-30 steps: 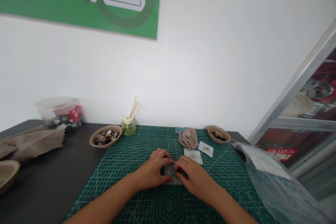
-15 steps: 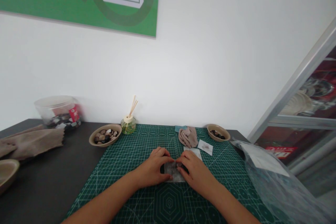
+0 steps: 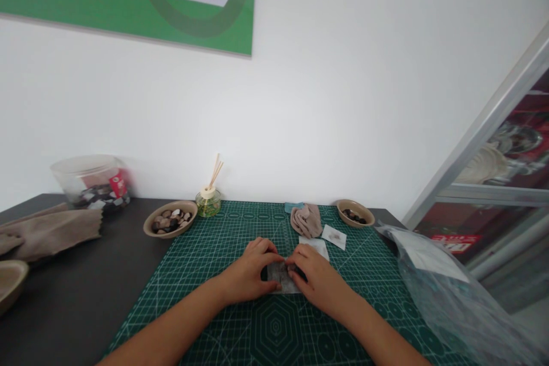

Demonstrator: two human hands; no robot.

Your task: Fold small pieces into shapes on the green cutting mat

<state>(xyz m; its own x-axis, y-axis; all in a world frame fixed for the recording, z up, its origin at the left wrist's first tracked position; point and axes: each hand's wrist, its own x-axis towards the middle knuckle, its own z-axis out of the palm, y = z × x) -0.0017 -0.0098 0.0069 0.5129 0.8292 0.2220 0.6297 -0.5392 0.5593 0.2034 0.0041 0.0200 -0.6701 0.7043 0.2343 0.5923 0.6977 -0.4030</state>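
Observation:
A small greyish sheet (image 3: 283,283) lies on the green cutting mat (image 3: 240,229), between my hands. My left hand (image 3: 253,271) grips its left side, thumb at the lower edge and fingers at the top. From the right, my right hand (image 3: 313,274) has its fingertips closed on the sheet's upper right part; whether a smaller piece is between them is too small to tell. Just beyond my right hand lies a white sheet (image 3: 315,246), with a white card (image 3: 334,237) bearing a grey mark beside it. A crumpled brownish cloth (image 3: 306,220) rests behind them.
Stone-filled bowls stand at back left (image 3: 170,219) and back right (image 3: 355,213). A reed diffuser (image 3: 208,202), a clear tub (image 3: 92,183), brown fabric (image 3: 60,233) and another bowl (image 3: 12,283) are on the left. A plastic bag (image 3: 446,291) lies at the right.
The view has shifted slightly. Both hands keep nearly the same hold on the greyish sheet, with only small finger movement.

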